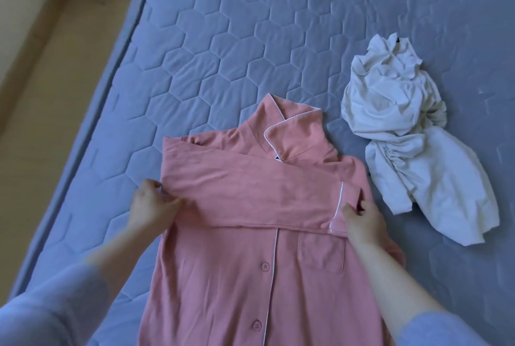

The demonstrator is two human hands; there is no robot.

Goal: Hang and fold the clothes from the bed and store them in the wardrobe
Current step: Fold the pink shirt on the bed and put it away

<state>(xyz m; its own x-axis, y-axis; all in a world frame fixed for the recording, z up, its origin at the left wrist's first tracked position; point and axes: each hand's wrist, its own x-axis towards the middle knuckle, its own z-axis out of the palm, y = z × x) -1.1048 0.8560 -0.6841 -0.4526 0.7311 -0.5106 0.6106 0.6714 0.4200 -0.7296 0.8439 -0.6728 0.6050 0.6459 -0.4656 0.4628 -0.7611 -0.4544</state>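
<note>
A pink button-front pyjama shirt [250, 276] lay front-up on the bed [223, 39], its collar pointing away from the person and its lower part running out of the bottom of the view. White piping edged the collar, the placket and the cuff. One sleeve [250, 195] was folded straight across the chest, reaching from the shirt's left edge to its right edge, with the piped cuff ending just above the chest pocket [320, 253]. Two buttons showed down the placket below the folded sleeve.

The left hand [152, 203] pinched the fold of the sleeve at the shirt's left edge, fingers closed on the cloth. The right hand [362, 220] rested at the cuff end, fingers curled around the fabric there. Both forearms came out of pale blue sleeves.

To the right of the shirt, near but not touching it, a crumpled white garment [412, 134] with a gathered band lay in a heap on the blue mattress cover, quilted in hexagons. Beige floor [33, 94] ran along the bed's left side.
</note>
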